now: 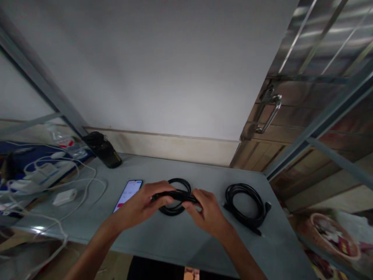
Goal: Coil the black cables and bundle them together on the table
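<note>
Between my two hands runs a bundled stretch of black cable (177, 194), held above the table's middle. My left hand (151, 200) is closed on its left end, thumb below and fingers over it. The other end is pinched by my right hand (205, 208), between thumb and fingers. Loops of black cable (170, 212) show behind and below my hands; whether they belong to the held piece or lie on the table, I cannot tell. To the right of my right hand, a second coiled black cable (253, 223) rests on the table, its plug ends sticking out.
On the grey table (163, 245), a lit phone (128, 192) lies left of my hands. Further left are a black bottle (106, 151), a white charger (64, 197), tangled white cords and a clear plastic bottle (68, 144). Metal posts frame both sides; a bin (335, 237) stands lower right.
</note>
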{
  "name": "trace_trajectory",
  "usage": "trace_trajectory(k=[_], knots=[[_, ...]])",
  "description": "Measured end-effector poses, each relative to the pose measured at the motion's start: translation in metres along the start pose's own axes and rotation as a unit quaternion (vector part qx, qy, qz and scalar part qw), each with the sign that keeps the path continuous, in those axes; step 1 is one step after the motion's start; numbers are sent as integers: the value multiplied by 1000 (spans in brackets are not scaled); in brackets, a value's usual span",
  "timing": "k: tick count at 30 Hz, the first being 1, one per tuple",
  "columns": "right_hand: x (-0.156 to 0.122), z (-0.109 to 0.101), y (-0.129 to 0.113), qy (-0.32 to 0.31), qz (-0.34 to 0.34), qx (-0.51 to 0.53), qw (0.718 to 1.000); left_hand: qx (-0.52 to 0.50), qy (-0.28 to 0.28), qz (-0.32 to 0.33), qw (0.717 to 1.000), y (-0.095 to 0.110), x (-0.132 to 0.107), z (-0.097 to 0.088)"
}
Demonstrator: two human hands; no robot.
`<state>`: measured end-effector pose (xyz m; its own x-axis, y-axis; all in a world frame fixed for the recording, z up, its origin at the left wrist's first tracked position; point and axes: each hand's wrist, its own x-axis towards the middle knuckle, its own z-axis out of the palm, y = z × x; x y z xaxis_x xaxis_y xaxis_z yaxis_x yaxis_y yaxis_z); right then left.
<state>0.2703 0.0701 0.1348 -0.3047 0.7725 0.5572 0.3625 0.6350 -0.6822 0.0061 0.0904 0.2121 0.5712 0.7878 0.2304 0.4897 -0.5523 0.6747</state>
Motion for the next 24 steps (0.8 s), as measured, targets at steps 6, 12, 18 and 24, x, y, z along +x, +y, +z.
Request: trace_trajectory(k=[6,12,18,24], knots=[[3,35,81,-50,-190,-176,964,172,-34,64,982,-61,-7,23],[-23,71,123,-74,-158,-182,968,196,54,106,973,-129,-47,83],[-22,64,119,-58,-111,-137,983,210,125,130,961,-153,-63,115],[-19,45,113,-7,-67,-108,992,217,124,109,962,-154,-62,122]])
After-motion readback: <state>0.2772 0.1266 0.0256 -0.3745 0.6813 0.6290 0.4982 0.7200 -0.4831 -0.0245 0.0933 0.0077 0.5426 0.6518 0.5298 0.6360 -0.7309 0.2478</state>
